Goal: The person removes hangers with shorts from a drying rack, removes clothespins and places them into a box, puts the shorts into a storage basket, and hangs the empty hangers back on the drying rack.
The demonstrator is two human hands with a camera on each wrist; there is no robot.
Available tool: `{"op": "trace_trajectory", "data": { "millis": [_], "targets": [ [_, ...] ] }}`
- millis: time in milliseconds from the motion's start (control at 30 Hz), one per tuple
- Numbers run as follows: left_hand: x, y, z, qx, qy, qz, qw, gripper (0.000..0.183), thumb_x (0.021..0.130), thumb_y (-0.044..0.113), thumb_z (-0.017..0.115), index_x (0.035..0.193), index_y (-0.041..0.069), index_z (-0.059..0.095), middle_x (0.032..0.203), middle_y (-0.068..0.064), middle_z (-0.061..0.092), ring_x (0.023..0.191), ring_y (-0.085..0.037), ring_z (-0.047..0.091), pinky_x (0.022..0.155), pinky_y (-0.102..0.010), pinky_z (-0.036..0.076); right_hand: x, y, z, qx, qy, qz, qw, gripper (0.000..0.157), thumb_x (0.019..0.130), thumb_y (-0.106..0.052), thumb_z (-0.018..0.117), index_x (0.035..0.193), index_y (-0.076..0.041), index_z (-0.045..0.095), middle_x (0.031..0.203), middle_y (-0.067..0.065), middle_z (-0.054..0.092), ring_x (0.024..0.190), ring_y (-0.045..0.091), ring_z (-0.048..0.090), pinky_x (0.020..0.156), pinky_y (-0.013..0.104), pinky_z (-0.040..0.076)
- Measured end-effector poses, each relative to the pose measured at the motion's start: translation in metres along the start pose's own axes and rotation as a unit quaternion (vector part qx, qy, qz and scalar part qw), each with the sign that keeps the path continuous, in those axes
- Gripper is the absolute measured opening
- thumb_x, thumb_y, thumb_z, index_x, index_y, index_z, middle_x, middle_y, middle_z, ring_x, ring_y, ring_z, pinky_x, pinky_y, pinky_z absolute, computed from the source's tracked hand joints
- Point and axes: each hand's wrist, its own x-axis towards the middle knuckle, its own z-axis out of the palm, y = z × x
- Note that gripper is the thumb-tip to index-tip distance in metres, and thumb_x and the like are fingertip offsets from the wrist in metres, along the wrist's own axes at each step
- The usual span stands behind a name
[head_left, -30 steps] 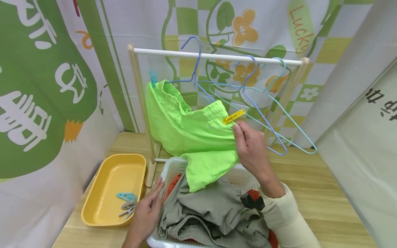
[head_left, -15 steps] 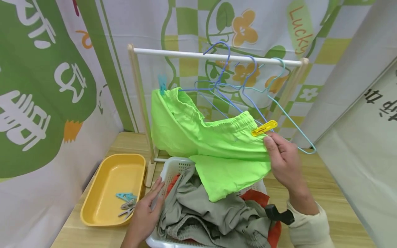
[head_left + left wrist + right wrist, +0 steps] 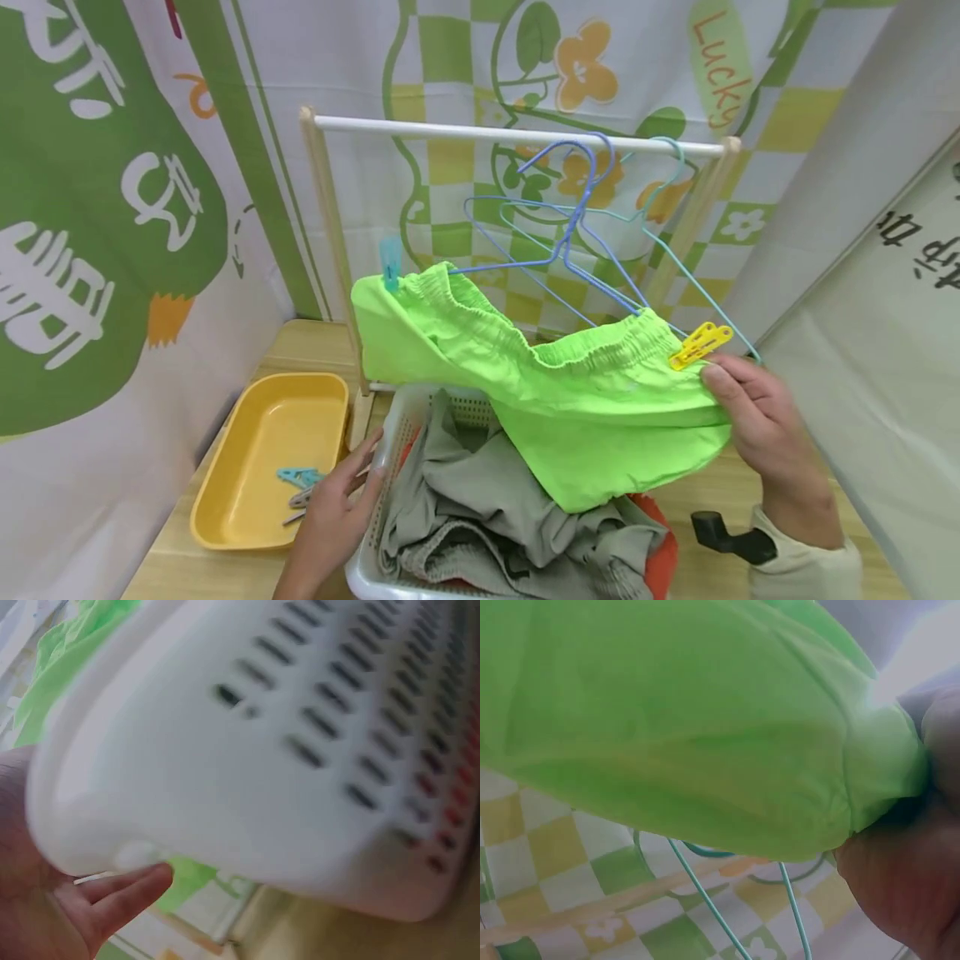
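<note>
Bright green shorts (image 3: pixel 600 408) with an elastic waistband hang from a blue hanger (image 3: pixel 517 265), whose hook overlaps the rack's rail in the head view. A light-blue clothespin (image 3: pixel 391 262) clips their left corner, and a yellow clothespin (image 3: pixel 700 346) the right one. Beside the yellow clothespin, my right hand (image 3: pixel 772 417) pinches the shorts' corner between thumb and fingers. My left hand (image 3: pixel 333 508) rests at the left rim of a white laundry basket (image 3: pixel 375 542), fingers extended. The left wrist view shows fingers (image 3: pixel 131 900) beside the basket's outer wall. Grey clothing (image 3: pixel 487 483) and red cloth (image 3: pixel 662 554) fill the basket.
A wooden rack with a white rail (image 3: pixel 480 132) stands behind the basket, bearing another blue hanger (image 3: pixel 480 218) and a teal hanger (image 3: pixel 693 271). On the left sits a yellow tray (image 3: pixel 255 467) with light-blue clothespins (image 3: pixel 300 477) and greyish ones. Printed curtains (image 3: pixel 442 50) surround the table.
My right hand has moved right and toward me, drawing the shorts and their hanger along. The hanger's hook is lower and farther right. My left hand has stayed by the basket.
</note>
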Motion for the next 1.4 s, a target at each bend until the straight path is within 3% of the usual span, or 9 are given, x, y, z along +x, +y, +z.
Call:
{"op": "trace_trajectory", "data": {
  "millis": [167,300,467,633,833,967,1133,1233,1400],
  "targets": [
    [0.009,0.015,-0.021,0.001,0.078,0.041,0.9961,0.048,0.107,0.008,0.056,0.154,0.012,0.048,0.147,-0.009,0.057,0.128,-0.023,0.059,0.101,-0.030,0.051,-0.008,-0.006,-0.010,0.027,-0.010,0.008,1.000,0.036,0.096,0.025,0.032,0.097,0.012,0.066,0.077,0.007,0.064,0.065,0.009,0.060,0.054,0.019,0.047],
    [0.020,0.036,-0.039,-0.038,0.108,0.090,0.9893,0.052,0.108,0.000,0.049,0.158,0.011,0.041,0.150,-0.013,0.054,0.134,-0.014,0.053,0.104,-0.018,0.044,-0.013,-0.010,-0.017,0.045,-0.021,0.015,0.999,0.040,0.095,0.027,0.029,0.100,0.012,0.067,0.077,0.008,0.064,0.067,0.010,0.060,0.052,0.022,0.046],
    [0.030,0.061,-0.052,-0.112,0.083,0.151,0.9787,0.052,0.107,-0.009,0.041,0.158,0.003,0.037,0.143,-0.013,0.060,0.125,-0.016,0.060,0.102,-0.021,0.048,-0.017,-0.012,-0.025,0.097,-0.046,0.023,0.994,0.046,0.096,0.027,0.021,0.106,0.015,0.065,0.077,0.011,0.066,0.064,0.011,0.065,0.048,0.023,0.050],
    [0.033,0.071,-0.050,-0.197,0.011,0.193,0.9612,0.047,0.104,-0.015,0.038,0.151,-0.007,0.042,0.131,-0.010,0.068,0.111,-0.017,0.068,0.089,-0.024,0.056,-0.019,-0.009,-0.031,0.146,-0.049,0.004,0.988,0.045,0.098,0.025,0.018,0.109,0.021,0.061,0.083,0.015,0.067,0.066,0.014,0.070,0.052,0.022,0.056],
    [0.037,0.068,-0.040,-0.185,-0.075,0.148,0.9687,0.049,0.107,-0.009,0.040,0.155,0.003,0.041,0.129,-0.016,0.068,0.105,-0.023,0.070,0.081,-0.035,0.061,-0.020,-0.004,-0.027,0.053,-0.027,0.018,0.998,0.035,0.098,0.024,0.030,0.102,0.018,0.064,0.083,0.012,0.068,0.070,0.011,0.067,0.059,0.019,0.055],
    [0.038,0.061,-0.036,-0.154,-0.121,0.093,0.9761,0.051,0.109,0.002,0.047,0.158,0.011,0.037,0.126,-0.016,0.068,0.102,-0.026,0.070,0.081,-0.037,0.061,-0.024,0.004,-0.024,0.010,-0.050,0.040,0.998,0.033,0.098,0.025,0.033,0.102,0.015,0.064,0.084,0.010,0.068,0.072,0.011,0.066,0.062,0.020,0.053],
    [0.037,0.053,-0.036,-0.051,-0.120,0.031,0.9909,0.048,0.109,0.022,0.056,0.154,0.010,0.043,0.127,-0.013,0.068,0.110,-0.024,0.069,0.089,-0.038,0.058,-0.029,0.018,-0.018,0.013,-0.110,0.051,0.993,0.037,0.095,0.029,0.029,0.099,0.011,0.062,0.078,0.009,0.061,0.065,0.012,0.061,0.050,0.028,0.047],
    [0.037,0.050,-0.038,0.005,-0.102,0.011,0.9947,0.048,0.109,0.028,0.056,0.151,0.006,0.047,0.129,-0.011,0.067,0.116,-0.025,0.066,0.093,-0.043,0.057,-0.035,0.022,-0.016,-0.001,-0.139,0.063,0.988,0.039,0.096,0.028,0.029,0.100,0.008,0.061,0.079,0.008,0.059,0.068,0.012,0.059,0.051,0.030,0.047],
    [0.036,0.043,-0.045,0.029,-0.061,-0.008,0.9977,0.048,0.109,0.030,0.055,0.149,0.005,0.050,0.137,-0.013,0.063,0.120,-0.030,0.064,0.096,-0.054,0.053,-0.045,0.024,-0.014,-0.068,-0.166,0.104,0.978,0.038,0.098,0.024,0.033,0.103,0.001,0.063,0.084,0.003,0.059,0.076,0.012,0.058,0.064,0.028,0.050]
  ]
}}
